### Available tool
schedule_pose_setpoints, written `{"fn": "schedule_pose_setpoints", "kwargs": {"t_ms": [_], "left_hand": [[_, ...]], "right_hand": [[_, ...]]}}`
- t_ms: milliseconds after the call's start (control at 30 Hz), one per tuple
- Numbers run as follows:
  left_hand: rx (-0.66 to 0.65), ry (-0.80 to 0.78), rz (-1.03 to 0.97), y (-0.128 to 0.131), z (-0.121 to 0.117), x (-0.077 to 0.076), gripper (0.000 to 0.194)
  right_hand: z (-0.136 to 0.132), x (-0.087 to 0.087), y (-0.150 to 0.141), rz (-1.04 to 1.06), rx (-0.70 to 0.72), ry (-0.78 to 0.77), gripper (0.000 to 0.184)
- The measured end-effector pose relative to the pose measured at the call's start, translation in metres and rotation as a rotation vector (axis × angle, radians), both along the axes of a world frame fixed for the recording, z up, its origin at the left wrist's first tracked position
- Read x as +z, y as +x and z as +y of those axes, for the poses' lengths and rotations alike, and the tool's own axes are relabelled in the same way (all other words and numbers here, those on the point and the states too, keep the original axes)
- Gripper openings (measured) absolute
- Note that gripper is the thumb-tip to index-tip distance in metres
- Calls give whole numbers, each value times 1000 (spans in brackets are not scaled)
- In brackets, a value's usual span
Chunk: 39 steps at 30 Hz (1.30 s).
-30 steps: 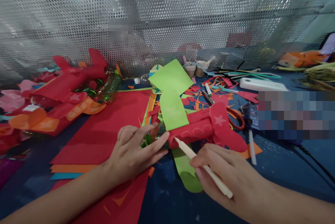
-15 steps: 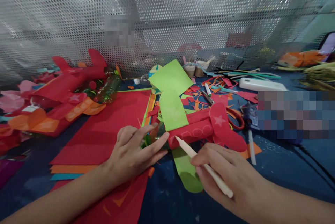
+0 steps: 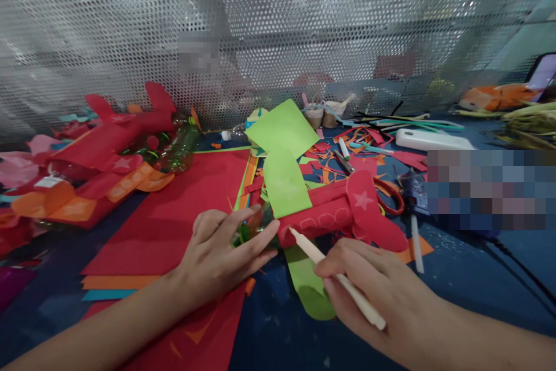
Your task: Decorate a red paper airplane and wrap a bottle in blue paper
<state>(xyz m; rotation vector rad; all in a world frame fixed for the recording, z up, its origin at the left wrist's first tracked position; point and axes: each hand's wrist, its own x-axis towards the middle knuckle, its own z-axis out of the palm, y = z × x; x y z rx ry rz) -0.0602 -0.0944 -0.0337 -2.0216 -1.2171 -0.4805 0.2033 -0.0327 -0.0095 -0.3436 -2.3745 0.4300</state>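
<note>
My right hand (image 3: 369, 284) is closed around a cream-coloured marker pen (image 3: 334, 274), its tip touching the near side of a toy plane's red body (image 3: 319, 221). Pale outlined ovals run in a row along that side. My left hand (image 3: 230, 249) holds the plane's uncovered clear-green bottle (image 3: 260, 226) end, one fingertip against the edge of the red wrap. A light-green wing (image 3: 286, 183) lies across the top of the body, and another green wing (image 3: 310, 290) sticks out toward me beneath. The red tail (image 3: 369, 209) bears a pale star.
Stacked red sheets (image 3: 174, 215) lie under and left of my left arm. Finished red bottle planes (image 3: 117, 133) stand at the far left. Paper scraps, red-handled scissors (image 3: 394, 197), a glue gun (image 3: 416, 209) and a white case (image 3: 434, 139) are at the right. Perforated metal (image 3: 278, 29) stands behind.
The pen tip makes slight movements at the left end of the red body, over a pale curved mark. My left hand stays in place on the bottle.
</note>
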Motion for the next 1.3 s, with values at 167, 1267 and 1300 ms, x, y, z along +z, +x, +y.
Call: {"fn": "schedule_pose_setpoints", "kwargs": {"t_ms": [167,1267,1300], "left_hand": [[2,9,4,0,0,1,38],[18,-7,-27,-1,-1,-2,42],[15,3,-28,-1,-1,-3,39]], "right_hand": [[0,0,1,3,-7,-6,23],[1,1,0,-8,-7,1,22],[1,1,0,-10,-7,-1,22]]}}
